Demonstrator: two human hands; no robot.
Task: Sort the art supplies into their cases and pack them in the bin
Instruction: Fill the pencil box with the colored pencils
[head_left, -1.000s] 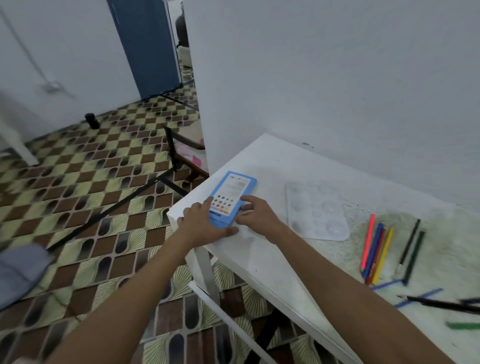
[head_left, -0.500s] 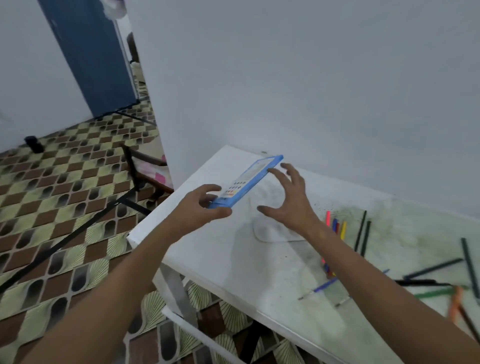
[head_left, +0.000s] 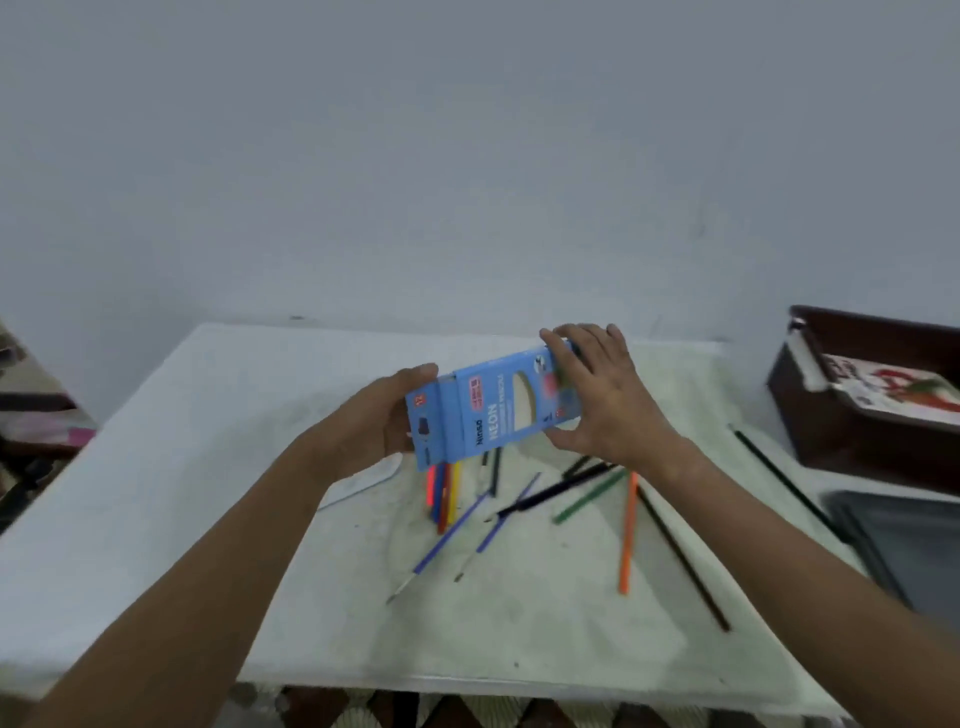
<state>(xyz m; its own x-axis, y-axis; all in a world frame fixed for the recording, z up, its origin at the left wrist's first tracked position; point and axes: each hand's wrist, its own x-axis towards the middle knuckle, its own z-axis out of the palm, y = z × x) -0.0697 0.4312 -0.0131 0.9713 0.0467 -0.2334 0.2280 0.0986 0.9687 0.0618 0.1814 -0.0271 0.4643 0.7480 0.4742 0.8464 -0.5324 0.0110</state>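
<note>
Both hands, left hand (head_left: 382, 423) and right hand (head_left: 597, 395), grip a blue pencil box (head_left: 493, 410) above the worktop (head_left: 208, 467), where loose coloured pencils (head_left: 626, 530) lie unsorted; packing seems barely begun.

A white bench (head_left: 208, 467) stands against a pale wall, its top stained greenish toward the right. Loose pencils lie scattered on it: a tight bunch of red, blue and yellow ones (head_left: 443, 491), two blue pencils (head_left: 452, 530) slanting toward the front, a black one (head_left: 553, 491) crossing a green one (head_left: 587, 499), an orange one (head_left: 628, 530) and a long dark one (head_left: 685, 564). A clear palette (head_left: 363, 483) lies left of the bunch. At the right edge sit a brown bin (head_left: 852, 441) and a dark tray (head_left: 914, 540).
</note>
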